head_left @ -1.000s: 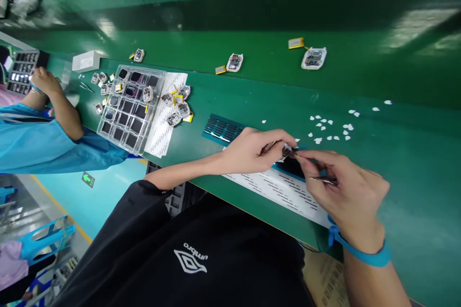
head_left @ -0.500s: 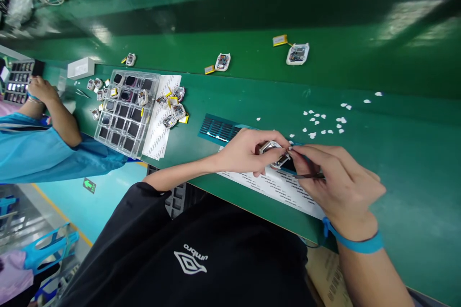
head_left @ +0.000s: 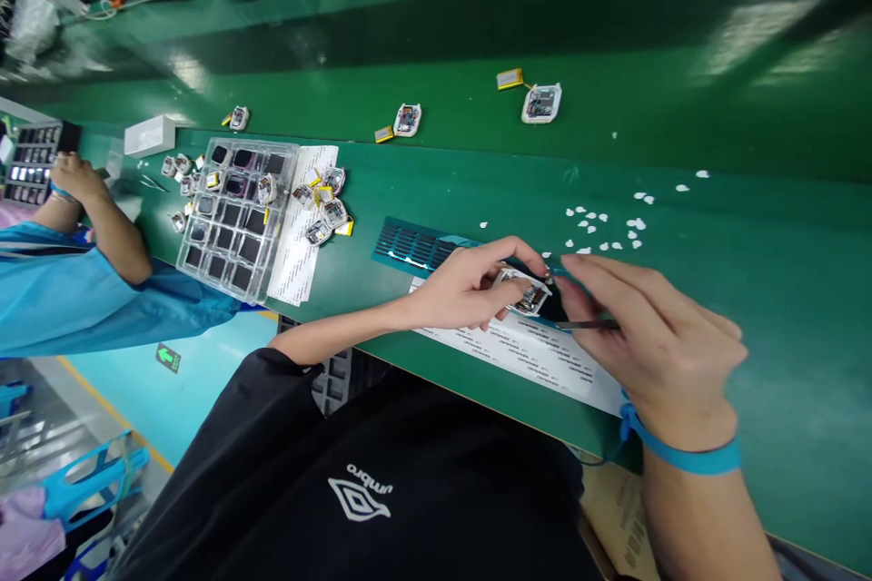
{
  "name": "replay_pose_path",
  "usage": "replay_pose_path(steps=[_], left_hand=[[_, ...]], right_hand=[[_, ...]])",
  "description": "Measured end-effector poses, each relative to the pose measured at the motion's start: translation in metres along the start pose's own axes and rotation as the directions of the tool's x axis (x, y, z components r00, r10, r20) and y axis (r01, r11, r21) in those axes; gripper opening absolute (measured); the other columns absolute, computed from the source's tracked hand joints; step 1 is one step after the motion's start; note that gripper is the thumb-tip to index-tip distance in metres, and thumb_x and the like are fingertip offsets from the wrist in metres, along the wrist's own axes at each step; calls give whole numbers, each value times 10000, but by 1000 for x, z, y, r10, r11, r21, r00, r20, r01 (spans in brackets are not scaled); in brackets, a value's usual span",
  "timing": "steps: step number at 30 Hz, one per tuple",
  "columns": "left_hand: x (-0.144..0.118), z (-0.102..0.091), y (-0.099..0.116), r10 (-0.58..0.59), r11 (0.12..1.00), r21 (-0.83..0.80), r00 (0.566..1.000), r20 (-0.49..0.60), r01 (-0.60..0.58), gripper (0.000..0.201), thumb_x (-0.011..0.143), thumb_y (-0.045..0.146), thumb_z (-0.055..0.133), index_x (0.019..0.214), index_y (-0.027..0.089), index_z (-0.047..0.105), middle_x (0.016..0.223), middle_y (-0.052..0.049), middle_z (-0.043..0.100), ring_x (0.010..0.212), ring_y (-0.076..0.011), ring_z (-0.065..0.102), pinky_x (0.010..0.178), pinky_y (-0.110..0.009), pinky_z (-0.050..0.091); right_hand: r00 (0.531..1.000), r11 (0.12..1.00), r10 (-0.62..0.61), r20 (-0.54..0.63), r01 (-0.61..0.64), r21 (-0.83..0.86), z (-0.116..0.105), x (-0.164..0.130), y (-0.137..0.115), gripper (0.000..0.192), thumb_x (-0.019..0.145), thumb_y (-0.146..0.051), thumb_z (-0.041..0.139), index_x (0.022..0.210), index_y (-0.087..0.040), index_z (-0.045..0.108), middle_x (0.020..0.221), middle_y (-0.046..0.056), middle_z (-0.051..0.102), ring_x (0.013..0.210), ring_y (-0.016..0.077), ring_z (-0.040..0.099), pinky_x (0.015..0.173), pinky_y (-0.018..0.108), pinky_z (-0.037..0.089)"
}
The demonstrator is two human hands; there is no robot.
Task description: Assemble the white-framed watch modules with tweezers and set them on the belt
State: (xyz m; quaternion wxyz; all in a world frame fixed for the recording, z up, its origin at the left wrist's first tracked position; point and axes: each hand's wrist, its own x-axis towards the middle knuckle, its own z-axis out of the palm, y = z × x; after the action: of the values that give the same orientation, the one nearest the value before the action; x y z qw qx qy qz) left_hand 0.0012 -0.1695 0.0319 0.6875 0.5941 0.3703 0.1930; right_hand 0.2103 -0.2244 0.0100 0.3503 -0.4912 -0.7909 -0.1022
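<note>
My left hand (head_left: pixel 470 290) pinches a small white device (head_left: pixel 523 290) just above the printed sheet (head_left: pixel 538 354) at the table's near edge. My right hand (head_left: pixel 647 336) grips tweezers (head_left: pixel 586 324), fingertips touching the device.

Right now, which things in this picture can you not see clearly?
- Small device in the left hand: head view, mostly covered by fingers, details too small.
- Tweezers in the right hand: the fingers hide most of them.
- Printed sheet: text too small.
- Co-worker's hand: what it touches is cut off at the left edge.
</note>
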Motion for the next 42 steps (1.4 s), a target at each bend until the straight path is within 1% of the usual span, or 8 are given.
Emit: replay_pose_path(steps=[6, 13, 17, 22, 30, 33, 37, 42], left_hand=[[1, 0, -4, -13, 1000, -18, 1000, 5, 13, 137, 963, 237, 548, 1096, 224, 520, 621, 92, 569, 471, -95, 564, 430, -207, 494], [0, 0, -3, 55, 988, 152, 993, -108, -39, 108, 928, 168, 530, 1005, 230, 488, 571, 113, 493, 473, -74, 481, 473, -217, 372], [-1, 2, 0, 89, 970, 237, 990, -107, -61, 99, 935, 170, 517, 993, 232, 468, 575, 111, 475, 492, -83, 457, 516, -242, 355], [-3, 5, 0, 115, 942, 328, 988, -102, -76, 106, 937, 181, 506, 1008, 235, 448, 564, 127, 429, 476, -85, 419, 530, -245, 326], [-6, 9, -4, 229, 907, 387, 965, -126, -165, 79, 936, 264, 511, 974, 238, 447, 609, 119, 449, 499, -71, 445, 543, -218, 363], [-6, 10, -4, 284, 893, 400, 947, -149, -205, 59, 921, 256, 497, 919, 241, 440, 611, 114, 438, 491, -62, 417, 522, -207, 355], [-8, 10, -3, 327, 887, 381, 937, -120, -261, 55, 922, 243, 483, 889, 240, 440, 617, 106, 443, 490, -56, 419, 510, -194, 363], [-9, 12, -7, 329, 887, 360, 943, -51, -290, 67, 956, 299, 495, 964, 233, 486, 611, 102, 476, 502, -69, 484, 514, -194, 395]], right_hand=[[996, 997, -33, 80, 28, 68, -2, -3, 2, 826, 933, -65, 702, 1642, -376, 413, 1147, -16, 824, 848, 165, 779, 613, 279, 537], [990, 995, -87, 110, 80, 64, -7, 0, 5, 673, 931, -21, 655, 1536, -293, 540, 1027, -5, 826, 806, 159, 765, 588, 267, 514], [985, 991, -116, 125, 106, 85, -6, 0, 3, 610, 933, -5, 623, 1480, -268, 571, 1060, 5, 827, 829, 157, 777, 643, 260, 558], [980, 989, -138, 146, 129, 71, -3, -4, 1, 692, 962, -54, 582, 1605, -275, 452, 1108, 12, 830, 816, 161, 787, 620, 265, 572], [980, 984, -173, 94, 175, -13, -1, -7, -4, 798, 970, -163, 716, 1678, -183, 349, 1104, 67, 835, 770, 179, 784, 621, 297, 579], [992, 990, -102, 73, 94, 104, 0, -6, -7, 722, 959, -163, 731, 1622, -277, 470, 1109, 26, 836, 777, 166, 793, 615, 275, 573], [991, 935, 117, 61, -130, 329, -1, 0, -10, 395, 960, -120, 681, 1282, -339, 752, 982, -34, 841, 786, 155, 795, 608, 247, 572], [947, 825, 229, 227, -313, 470, -5, 12, -11, 131, 1007, -290, 662, 1011, -280, 792, 861, -21, 815, 625, 130, 722, 541, 243, 555]])
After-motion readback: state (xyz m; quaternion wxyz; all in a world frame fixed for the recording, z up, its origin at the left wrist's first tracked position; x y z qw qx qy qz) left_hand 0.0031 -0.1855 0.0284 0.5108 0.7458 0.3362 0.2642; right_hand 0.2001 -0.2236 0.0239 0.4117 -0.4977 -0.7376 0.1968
